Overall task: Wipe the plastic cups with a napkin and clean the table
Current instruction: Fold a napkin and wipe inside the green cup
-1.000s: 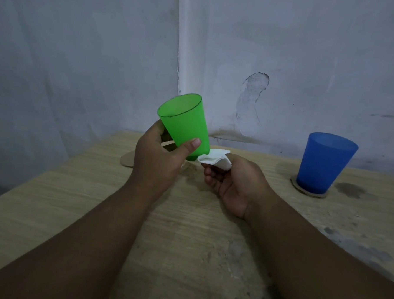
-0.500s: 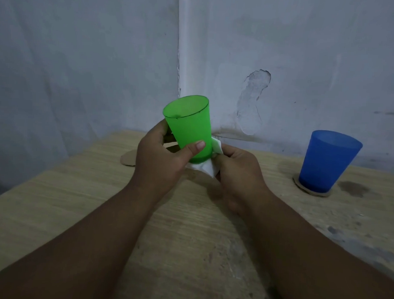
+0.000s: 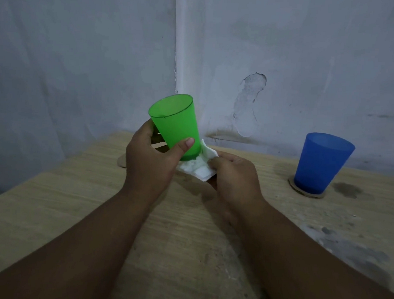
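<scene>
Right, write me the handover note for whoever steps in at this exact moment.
The left hand grips the green cup above the table.
The right hand pinches the white napkin against the cup's base.
The blue cup stands on a round coaster at the right, no hand on it.
Done: green cup's wiping under way; how much is wiped cannot be told.
Left: finish the green cup, wipe the blue cup, then clean the table, which shows a dark stain beside the blue cup.
</scene>
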Demonstrator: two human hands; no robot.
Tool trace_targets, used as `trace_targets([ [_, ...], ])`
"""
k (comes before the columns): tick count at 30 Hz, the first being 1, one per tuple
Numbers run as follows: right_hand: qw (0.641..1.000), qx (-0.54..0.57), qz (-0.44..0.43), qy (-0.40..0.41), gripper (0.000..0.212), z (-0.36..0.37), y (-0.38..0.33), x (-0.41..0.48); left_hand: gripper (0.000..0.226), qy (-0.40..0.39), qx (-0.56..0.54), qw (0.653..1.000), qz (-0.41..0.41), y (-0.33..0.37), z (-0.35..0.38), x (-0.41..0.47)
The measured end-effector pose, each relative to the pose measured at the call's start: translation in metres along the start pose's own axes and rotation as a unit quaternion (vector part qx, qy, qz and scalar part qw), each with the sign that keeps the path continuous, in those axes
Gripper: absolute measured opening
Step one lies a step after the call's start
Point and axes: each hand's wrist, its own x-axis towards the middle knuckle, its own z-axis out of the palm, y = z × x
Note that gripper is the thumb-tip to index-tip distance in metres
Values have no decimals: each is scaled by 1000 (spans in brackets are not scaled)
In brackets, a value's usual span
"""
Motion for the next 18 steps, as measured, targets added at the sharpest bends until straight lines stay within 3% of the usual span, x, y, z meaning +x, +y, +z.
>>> trace_targets([
  [4, 1000, -23, -5, 2, 30, 5, 3, -2, 53, -3, 1, 1000, 3, -1, 3, -2],
  [8, 993, 98, 65, -5, 21, 18, 3, -7, 53, 4, 3, 1000, -3, -3, 2, -1],
  [11, 967, 211, 143, 4, 33, 15, 0, -4, 54, 5, 0, 1000, -3, -1, 4, -1],
  [18, 958, 240, 155, -15, 21, 12, 6, -2, 47, 0, -18, 1000, -12, 1, 7, -3],
])
